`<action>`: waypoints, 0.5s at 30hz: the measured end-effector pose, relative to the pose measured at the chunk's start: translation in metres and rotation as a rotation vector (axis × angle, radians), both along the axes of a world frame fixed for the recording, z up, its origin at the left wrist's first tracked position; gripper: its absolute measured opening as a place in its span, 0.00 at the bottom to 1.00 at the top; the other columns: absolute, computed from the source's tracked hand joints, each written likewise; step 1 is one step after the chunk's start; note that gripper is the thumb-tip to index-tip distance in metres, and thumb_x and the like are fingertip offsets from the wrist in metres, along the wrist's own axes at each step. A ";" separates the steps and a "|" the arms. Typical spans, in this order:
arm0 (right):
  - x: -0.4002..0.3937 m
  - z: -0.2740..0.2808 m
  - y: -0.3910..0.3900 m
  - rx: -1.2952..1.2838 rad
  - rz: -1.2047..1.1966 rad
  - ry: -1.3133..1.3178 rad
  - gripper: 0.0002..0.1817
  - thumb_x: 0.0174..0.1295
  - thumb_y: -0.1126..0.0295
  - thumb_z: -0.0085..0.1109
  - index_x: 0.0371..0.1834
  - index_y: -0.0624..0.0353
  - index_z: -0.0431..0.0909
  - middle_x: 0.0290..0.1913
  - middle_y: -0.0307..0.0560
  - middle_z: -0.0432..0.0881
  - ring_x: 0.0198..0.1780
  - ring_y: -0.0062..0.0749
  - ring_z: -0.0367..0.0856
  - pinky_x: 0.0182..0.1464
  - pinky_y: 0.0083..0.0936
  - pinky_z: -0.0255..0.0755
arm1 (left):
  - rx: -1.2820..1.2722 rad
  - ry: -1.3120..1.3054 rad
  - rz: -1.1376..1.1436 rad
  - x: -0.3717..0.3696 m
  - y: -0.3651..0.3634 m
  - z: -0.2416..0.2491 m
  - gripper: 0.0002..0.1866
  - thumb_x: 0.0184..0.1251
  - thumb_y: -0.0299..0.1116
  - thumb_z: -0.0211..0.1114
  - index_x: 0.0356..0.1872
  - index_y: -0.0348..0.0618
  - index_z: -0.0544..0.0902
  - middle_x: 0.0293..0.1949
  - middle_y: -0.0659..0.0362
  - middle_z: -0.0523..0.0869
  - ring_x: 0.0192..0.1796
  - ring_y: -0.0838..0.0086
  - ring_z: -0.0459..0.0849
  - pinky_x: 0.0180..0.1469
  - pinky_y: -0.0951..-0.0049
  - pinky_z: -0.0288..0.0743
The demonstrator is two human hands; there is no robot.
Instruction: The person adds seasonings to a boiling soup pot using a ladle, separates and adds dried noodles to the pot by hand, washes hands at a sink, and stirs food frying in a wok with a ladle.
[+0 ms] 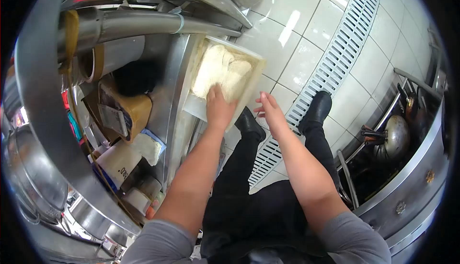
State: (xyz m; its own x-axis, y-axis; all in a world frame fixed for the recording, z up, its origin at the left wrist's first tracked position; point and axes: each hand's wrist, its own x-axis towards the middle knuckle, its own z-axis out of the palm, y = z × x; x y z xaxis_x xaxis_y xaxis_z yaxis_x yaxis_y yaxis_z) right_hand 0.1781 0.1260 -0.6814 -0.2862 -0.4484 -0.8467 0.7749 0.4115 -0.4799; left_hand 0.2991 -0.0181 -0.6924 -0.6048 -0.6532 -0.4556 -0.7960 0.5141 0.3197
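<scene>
A white rectangular bin juts out from the steel shelving on the left. Inside lie pale, flour-dusted slabs; their exact kind is not clear. My left hand reaches over the bin's near side, fingers stretched out with the tips at the slabs' near edge. It does not appear to grip anything. To the right of the bin, my right hand hangs above the floor, its fingers loosely bent and apart, nothing in it.
Steel shelving on the left holds a cardboard box and a white container. A slotted drain crosses the tiled floor under my shoes. At right, a wok sits by a steel counter.
</scene>
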 end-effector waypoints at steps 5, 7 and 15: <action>0.014 0.006 0.032 -0.015 0.258 0.269 0.24 0.69 0.59 0.57 0.62 0.65 0.72 0.45 0.44 0.79 0.37 0.24 0.76 0.41 0.23 0.73 | -0.225 -0.339 0.113 -0.029 -0.009 -0.019 0.40 0.56 0.37 0.69 0.70 0.38 0.64 0.66 0.41 0.70 0.68 0.49 0.69 0.68 0.57 0.66; 0.011 0.015 0.033 -0.038 0.256 0.261 0.23 0.67 0.63 0.61 0.60 0.66 0.73 0.43 0.44 0.79 0.35 0.23 0.75 0.40 0.23 0.74 | -0.153 -0.222 0.157 -0.014 -0.026 -0.015 0.38 0.56 0.36 0.67 0.69 0.38 0.64 0.65 0.41 0.72 0.66 0.49 0.71 0.66 0.58 0.68; 0.035 0.039 -0.040 -0.197 0.251 0.265 0.28 0.66 0.62 0.60 0.63 0.72 0.70 0.57 0.62 0.77 0.59 0.45 0.78 0.60 0.32 0.73 | 0.073 0.232 0.413 0.010 -0.060 0.021 0.26 0.60 0.31 0.59 0.61 0.35 0.73 0.52 0.39 0.83 0.55 0.45 0.81 0.57 0.60 0.75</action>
State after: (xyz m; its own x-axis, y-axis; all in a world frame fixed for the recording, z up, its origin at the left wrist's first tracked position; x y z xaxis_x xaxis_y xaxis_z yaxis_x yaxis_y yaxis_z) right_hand 0.2134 0.0863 -0.6425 -0.3440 -0.6779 -0.6497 0.5012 0.4525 -0.7376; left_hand 0.3088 -0.0779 -0.6717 -0.3922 -0.8319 -0.3925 -0.8322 0.1391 0.5368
